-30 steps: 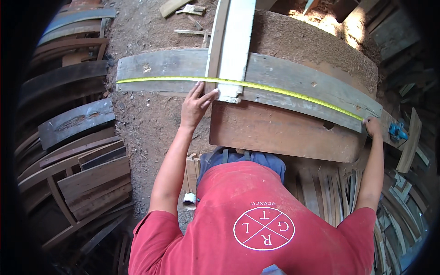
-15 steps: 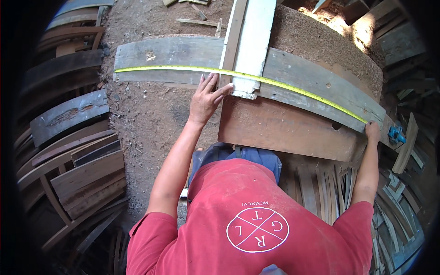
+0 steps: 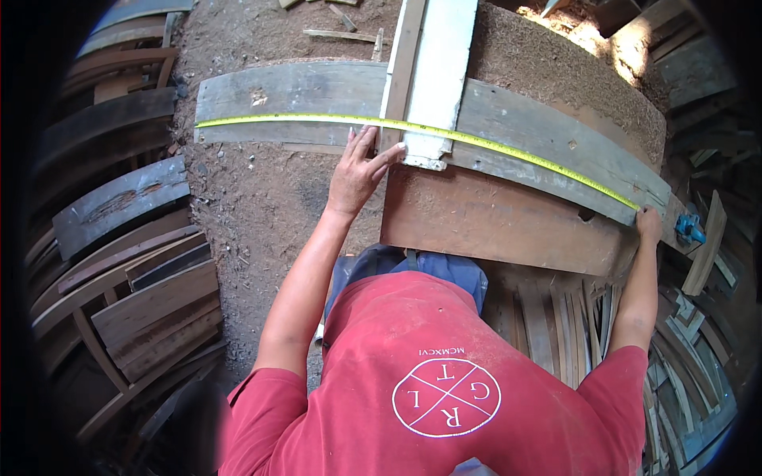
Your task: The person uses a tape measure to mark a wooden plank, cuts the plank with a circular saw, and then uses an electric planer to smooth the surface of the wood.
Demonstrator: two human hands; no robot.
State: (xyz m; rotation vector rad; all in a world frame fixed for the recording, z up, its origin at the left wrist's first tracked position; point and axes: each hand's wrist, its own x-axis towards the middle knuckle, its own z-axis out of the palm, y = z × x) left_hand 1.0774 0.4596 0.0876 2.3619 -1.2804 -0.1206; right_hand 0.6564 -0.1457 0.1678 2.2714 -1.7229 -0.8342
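Note:
A yellow tape measure blade [image 3: 516,147] lies stretched along a long weathered grey plank [image 3: 294,86], starting near its left end. It passes over the lower part of a white-faced board [image 3: 438,75], which crosses the plank. My left hand [image 3: 357,176] rests at the plank's lower edge beside that board, its fingers spread and their tips by the blade. At the plank's right end, my right hand [image 3: 648,224] is closed on the tape measure's other end. A tape case, if there, is hidden by that hand. A wide brown board [image 3: 492,218] lies below the plank, nearer me.
Stacked old boards [image 3: 155,317] line the left side. At the right are a blue power tool [image 3: 689,229] and a loose upright-leaning board [image 3: 705,246]. Narrow wood strips [image 3: 563,321] lie beside me. Sawdust [image 3: 548,59] covers the ground beyond the plank.
The view has shifted very slightly. Both hands, the tape measure and the boards keep the same places relative to each other.

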